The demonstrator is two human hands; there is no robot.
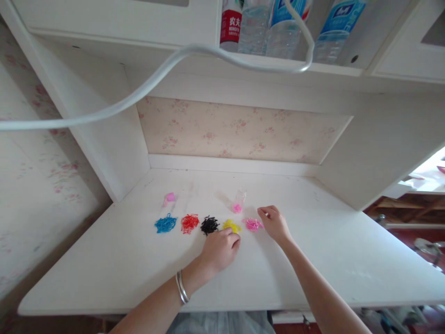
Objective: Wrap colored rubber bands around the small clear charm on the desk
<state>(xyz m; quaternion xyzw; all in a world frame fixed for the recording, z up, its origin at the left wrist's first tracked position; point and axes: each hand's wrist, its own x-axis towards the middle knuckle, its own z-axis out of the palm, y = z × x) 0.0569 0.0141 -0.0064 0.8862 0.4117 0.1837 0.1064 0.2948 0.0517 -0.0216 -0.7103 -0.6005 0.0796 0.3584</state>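
Small heaps of what look like little rubber bands lie in a row on the white desk: blue (166, 223), red (189, 223), black (209, 225), yellow (232, 226) and pink (253, 224). My left hand (221, 248), a silver bangle on its wrist, is just in front of the yellow and black heaps with curled fingers; their inner side is hidden. Beside the pink heap, my right hand (274, 223) is closed in a pinch, and anything in it is too small to name. Behind the heaps is a clear small container (241, 195) with pink bands at its near end.
A pink cap-like piece (170, 197) lies behind the blue heap. Overhead, a white cable (167, 67) crosses in front of a shelf with several plastic bottles (255, 25). White side panels (375, 139) bound the desk (139, 273) left and right.
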